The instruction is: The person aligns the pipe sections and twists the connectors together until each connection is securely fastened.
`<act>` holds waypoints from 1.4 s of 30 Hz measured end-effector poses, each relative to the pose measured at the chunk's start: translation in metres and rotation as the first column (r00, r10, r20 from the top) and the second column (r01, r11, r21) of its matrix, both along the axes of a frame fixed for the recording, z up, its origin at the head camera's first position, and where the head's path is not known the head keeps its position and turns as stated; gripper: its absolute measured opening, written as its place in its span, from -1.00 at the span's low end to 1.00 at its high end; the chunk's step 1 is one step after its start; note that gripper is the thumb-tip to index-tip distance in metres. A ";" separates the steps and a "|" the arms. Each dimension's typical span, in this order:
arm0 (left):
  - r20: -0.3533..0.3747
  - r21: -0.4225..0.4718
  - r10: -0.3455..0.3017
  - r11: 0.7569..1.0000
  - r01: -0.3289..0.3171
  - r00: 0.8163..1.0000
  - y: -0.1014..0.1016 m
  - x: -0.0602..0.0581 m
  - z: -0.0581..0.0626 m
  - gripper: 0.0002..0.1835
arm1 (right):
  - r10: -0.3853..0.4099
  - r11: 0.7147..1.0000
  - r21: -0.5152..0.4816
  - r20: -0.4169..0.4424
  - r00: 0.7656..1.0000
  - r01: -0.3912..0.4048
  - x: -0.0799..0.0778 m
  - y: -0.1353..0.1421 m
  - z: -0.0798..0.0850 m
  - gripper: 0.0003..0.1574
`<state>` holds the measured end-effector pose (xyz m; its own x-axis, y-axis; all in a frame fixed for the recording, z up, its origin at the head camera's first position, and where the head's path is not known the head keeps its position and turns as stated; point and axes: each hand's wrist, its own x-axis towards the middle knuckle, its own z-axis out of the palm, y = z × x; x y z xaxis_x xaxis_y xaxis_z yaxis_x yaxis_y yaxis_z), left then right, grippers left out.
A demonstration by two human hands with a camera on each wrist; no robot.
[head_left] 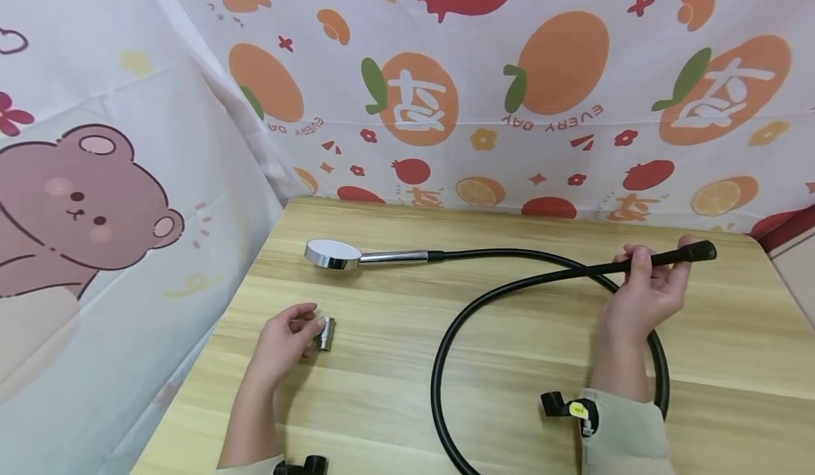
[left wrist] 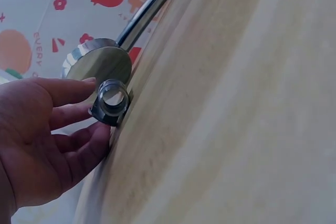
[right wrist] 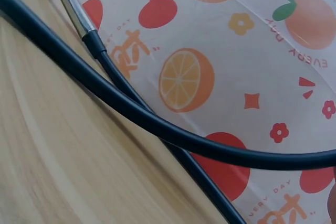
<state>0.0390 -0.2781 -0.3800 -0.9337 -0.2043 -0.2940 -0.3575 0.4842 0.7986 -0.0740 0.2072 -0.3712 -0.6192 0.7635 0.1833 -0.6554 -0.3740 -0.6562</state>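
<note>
A shower head (head_left: 333, 254) with a white face and chrome handle lies at the back left of the table, joined to a black shower hose (head_left: 439, 362). The hose's free end is raised in my right hand (head_left: 646, 298), which grips it just short of the black end fitting (head_left: 700, 250). By the table's left side, my left hand (head_left: 286, 340) is at a small chrome fitting (head_left: 326, 333). In the left wrist view this fitting (left wrist: 113, 98) shows a round opening and a dark lower part. Thumb and fingers lie loosely beside it, not plainly pinching it.
The hose loops over the wooden table (head_left: 382, 390) and crosses itself left of my right hand, passing beneath that forearm. A fruit-print cloth (head_left: 484, 135) hangs behind the table's back edge. Another cloth with a bear (head_left: 89, 199) hangs on the left.
</note>
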 end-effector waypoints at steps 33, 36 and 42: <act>0.079 -0.217 -0.072 0.972 0.088 0.994 0.016 -0.015 0.011 -0.66 | 0.064 0.774 0.626 0.071 0.995 -0.094 0.012 -0.023 -0.004 -0.33; 0.053 -0.198 -0.060 0.978 0.069 0.997 0.017 -0.015 0.010 -0.67 | 0.039 0.730 0.679 0.073 0.997 -0.079 0.017 -0.031 0.008 -0.50; 0.011 0.004 0.047 0.999 -0.047 0.999 0.025 -0.015 0.007 -0.54 | 0.052 0.689 0.722 0.031 0.998 -0.059 0.019 -0.035 0.015 -0.76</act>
